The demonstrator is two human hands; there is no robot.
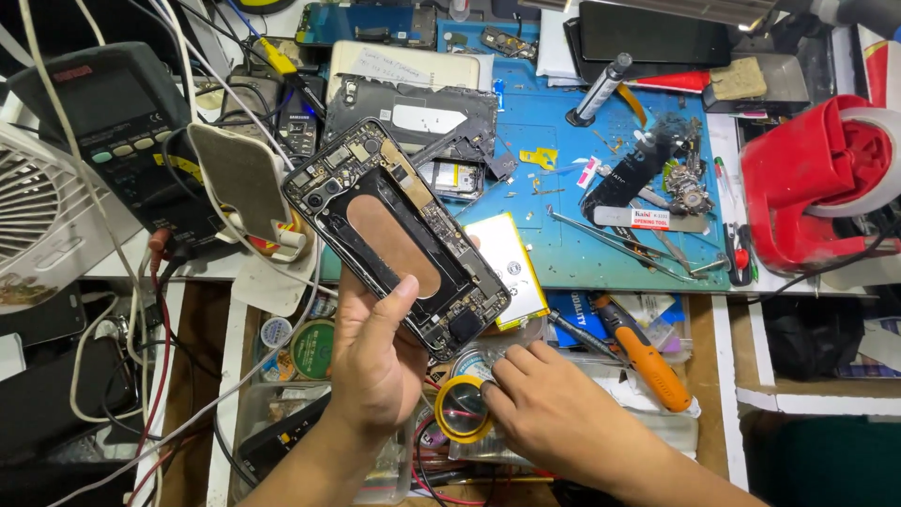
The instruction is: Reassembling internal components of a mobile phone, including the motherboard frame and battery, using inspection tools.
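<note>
Phone: I hold one opened phone frame up in the air, tilted, over the near edge of the table. Its back is off and I can see the little boards inside.
Left hand: my left hand has its grip clamped on the bottom of the phone. My thumb lies on the bare middle part; my other fingers are hidden behind it.
Right hand: my right hand rests low, fingertips touching one small yellow tape ring. Its grip is loose and holds nothing that I can see.
Hidden: the phone covers part of one flat white and yellow battery just behind it. What lies under my right palm I cannot tell.
Counted near: one orange-handled screwdriver just right of my right hand.
Counted on the blue mat: one pair of tweezers, one black tube, one more phone back with parts showing.
Far left: one dark meter, and one white fan cut off by the edge.
Far right: one red tape holder, partly cut off.
Hard to make out: the tangle of wires at lower left; I cannot count them.
</note>
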